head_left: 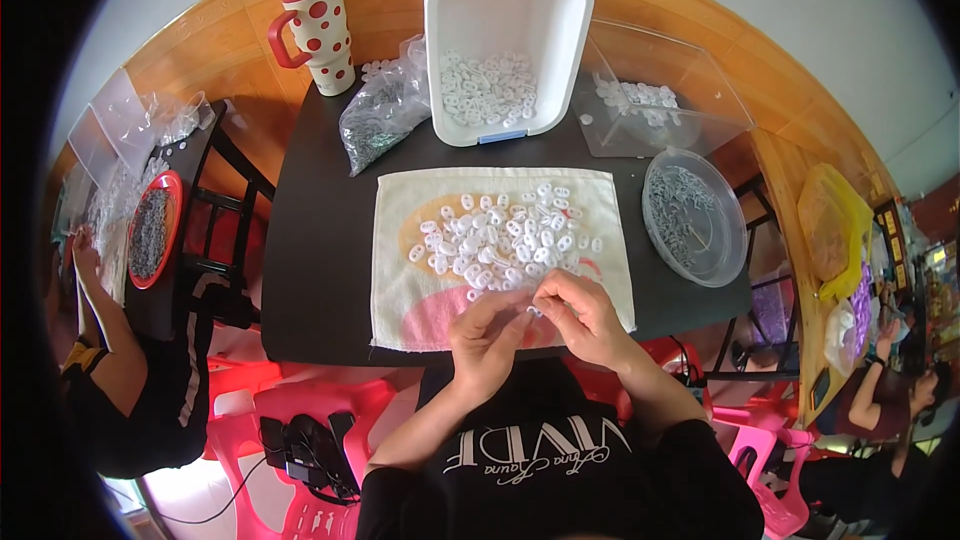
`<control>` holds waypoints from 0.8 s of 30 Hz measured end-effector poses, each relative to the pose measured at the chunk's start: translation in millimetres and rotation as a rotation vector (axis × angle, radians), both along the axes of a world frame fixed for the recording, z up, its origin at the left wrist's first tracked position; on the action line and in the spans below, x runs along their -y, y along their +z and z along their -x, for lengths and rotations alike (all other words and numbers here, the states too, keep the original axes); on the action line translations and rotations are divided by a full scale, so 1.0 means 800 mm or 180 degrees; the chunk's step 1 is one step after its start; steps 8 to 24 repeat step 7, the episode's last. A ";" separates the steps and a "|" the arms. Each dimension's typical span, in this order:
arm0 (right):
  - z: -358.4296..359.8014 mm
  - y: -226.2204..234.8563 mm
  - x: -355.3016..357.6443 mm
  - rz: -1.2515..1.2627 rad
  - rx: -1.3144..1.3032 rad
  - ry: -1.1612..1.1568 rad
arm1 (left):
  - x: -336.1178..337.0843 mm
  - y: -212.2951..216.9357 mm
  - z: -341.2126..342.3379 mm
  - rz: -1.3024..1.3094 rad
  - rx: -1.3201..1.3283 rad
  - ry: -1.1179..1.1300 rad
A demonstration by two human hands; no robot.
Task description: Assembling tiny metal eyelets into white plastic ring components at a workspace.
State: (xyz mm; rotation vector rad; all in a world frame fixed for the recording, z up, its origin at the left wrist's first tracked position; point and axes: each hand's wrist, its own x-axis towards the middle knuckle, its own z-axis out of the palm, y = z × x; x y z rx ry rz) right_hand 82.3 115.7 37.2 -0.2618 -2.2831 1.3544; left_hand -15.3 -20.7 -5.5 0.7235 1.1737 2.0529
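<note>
My left hand and my right hand meet over the near edge of a cream and pink towel. Between their pinched fingertips is a small white plastic piece, partly covered by the fingers. Just beyond them, a loose heap of small white oval plastic pieces lies on the towel; many show two holes. To the right of the towel stands a round clear tub, holding small grey metal parts that look like pins or screws.
On the dark table, a white bin of white pieces stands at the back. Left of it are a plastic bag and a dotted tumbler; right, a clear box. Another person works at a red tray at left.
</note>
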 end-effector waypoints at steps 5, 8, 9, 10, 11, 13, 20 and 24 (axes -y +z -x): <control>0.003 0.002 0.005 -0.0307 -0.0041 -0.0022 | 0.000 -0.001 -0.003 -0.0064 -0.0246 0.0205; 0.003 0.001 0.005 -0.0572 -0.0101 -0.0040 | 0.000 -0.007 -0.004 -0.0041 -0.0403 0.0286; 0.003 0.001 0.005 -0.0572 -0.0101 -0.0040 | 0.000 -0.007 -0.004 -0.0041 -0.0403 0.0286; 0.003 0.001 0.005 -0.0572 -0.0101 -0.0040 | 0.000 -0.007 -0.004 -0.0041 -0.0403 0.0286; 0.003 0.001 0.005 -0.0572 -0.0101 -0.0040 | 0.000 -0.007 -0.004 -0.0041 -0.0403 0.0286; 0.003 0.001 0.005 -0.0572 -0.0101 -0.0040 | 0.000 -0.007 -0.004 -0.0041 -0.0403 0.0286; 0.003 0.001 0.005 -0.0572 -0.0101 -0.0040 | 0.000 -0.007 -0.004 -0.0041 -0.0403 0.0286; 0.003 0.001 0.005 -0.0572 -0.0101 -0.0040 | 0.000 -0.007 -0.004 -0.0041 -0.0403 0.0286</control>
